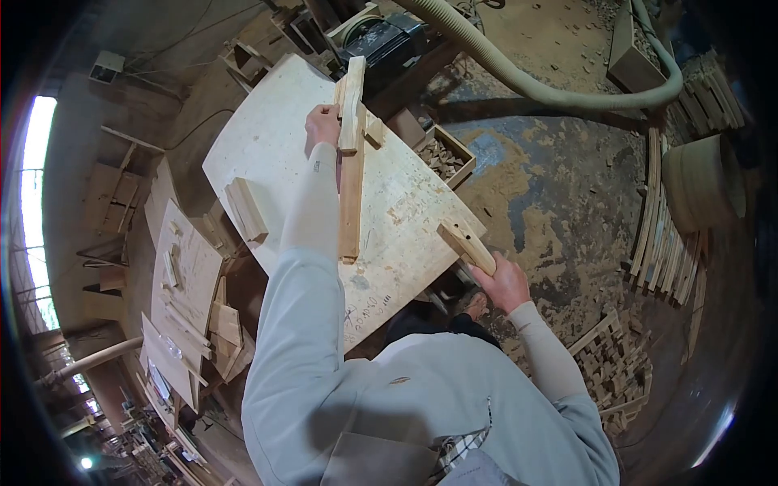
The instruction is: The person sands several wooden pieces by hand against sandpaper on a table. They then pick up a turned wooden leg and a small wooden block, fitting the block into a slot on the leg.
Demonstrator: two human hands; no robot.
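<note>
Pressing the long wooden strip (351, 190) flat on the bench (267, 146), the left hand (322, 125) grips its far end; the right hand (504, 283) is closed around a short wooden block (467, 245) at the bench's near right edge

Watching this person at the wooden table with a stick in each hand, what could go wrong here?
The left hand steadies a long pale wooden assembly of crossed strips on the light plywood tabletop; if the grip slips, the joint might twist. The right hand holds a short drilled wooden piece past the table's edge, so it could drop to the sawdust-covered floor.
</note>
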